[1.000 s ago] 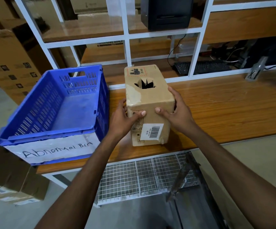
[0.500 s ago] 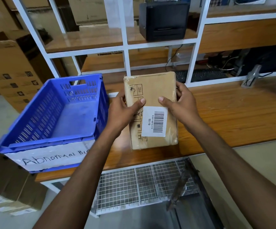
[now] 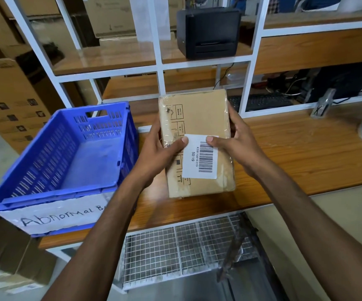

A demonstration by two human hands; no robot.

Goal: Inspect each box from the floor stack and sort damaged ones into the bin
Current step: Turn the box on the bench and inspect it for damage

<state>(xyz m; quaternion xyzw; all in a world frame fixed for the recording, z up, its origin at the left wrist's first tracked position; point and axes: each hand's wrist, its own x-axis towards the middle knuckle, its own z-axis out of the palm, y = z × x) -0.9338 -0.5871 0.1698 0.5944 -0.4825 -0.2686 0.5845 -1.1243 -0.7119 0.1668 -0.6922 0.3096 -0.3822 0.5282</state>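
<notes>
Cardboard box, label side up, gripped at its sides by left hand and right hand, beside blue bin.

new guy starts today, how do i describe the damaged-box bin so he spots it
Find the wooden workbench under the white shelf frame. At its left end sits a blue slatted bin. Unlike the brown cartons nearby, it bears a white handwritten "Abnormal" strip.
</notes>
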